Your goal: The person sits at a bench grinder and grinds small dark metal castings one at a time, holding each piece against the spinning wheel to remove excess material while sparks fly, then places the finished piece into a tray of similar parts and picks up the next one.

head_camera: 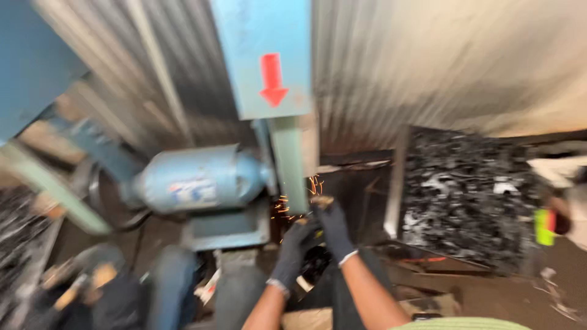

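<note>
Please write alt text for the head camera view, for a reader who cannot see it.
Two hands in dark gloves, the left hand and the right hand, press a small workpiece to a blue bench grinder, and orange sparks fly. A crate of dark metal parts stands to the right; the picture is blurred.

Corrugated metal wall (428, 67) rises behind a dim, cluttered floor (489, 293).

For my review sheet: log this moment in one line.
left gloved hand and right gloved hand press small workpiece | blue bench grinder | orange sparks
</note>
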Motion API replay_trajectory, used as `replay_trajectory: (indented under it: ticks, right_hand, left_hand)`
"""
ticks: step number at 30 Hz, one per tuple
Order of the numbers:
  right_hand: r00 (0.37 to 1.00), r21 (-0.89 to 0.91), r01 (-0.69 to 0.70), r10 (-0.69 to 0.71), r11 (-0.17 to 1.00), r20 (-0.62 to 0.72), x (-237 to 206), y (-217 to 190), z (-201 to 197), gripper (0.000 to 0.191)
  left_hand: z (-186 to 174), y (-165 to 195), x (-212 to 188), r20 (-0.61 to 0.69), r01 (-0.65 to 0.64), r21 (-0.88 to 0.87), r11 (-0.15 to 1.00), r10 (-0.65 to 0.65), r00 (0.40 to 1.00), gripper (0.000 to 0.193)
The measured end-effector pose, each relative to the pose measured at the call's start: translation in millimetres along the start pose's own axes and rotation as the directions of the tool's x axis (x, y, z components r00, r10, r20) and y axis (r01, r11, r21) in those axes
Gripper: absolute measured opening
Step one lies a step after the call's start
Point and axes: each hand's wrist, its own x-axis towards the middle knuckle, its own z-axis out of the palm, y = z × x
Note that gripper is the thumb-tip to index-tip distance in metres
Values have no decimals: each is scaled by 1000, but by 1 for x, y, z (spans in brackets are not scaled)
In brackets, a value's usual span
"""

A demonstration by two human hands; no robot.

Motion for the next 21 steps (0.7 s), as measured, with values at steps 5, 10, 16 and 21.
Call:
replay_trajectory:
  ticks: [5,10,16,21]
  right_hand:
    - [993,-217,120,-120,969,11,-14,-14,-48,28]
    - [841,-801,225,-526,554,-128,-13,-43,-122,33]
    - [940,-980,-192,-280,48,-198,9,-65,-176,22]
    - [883,-467,74,-276,881,-380,-14,-45,-147,29]
  left_hand:
    - [-12,-12,-4,-167,86,638,765,28,986,42]
    - [-24,-16,-15,-40,-17,920,392,137,990,48]
    - [-5,-9,-9,19,-1,983,184,-98,995,51]
    - [10,-10,-9,127,-83,841,534,-46,991,44]
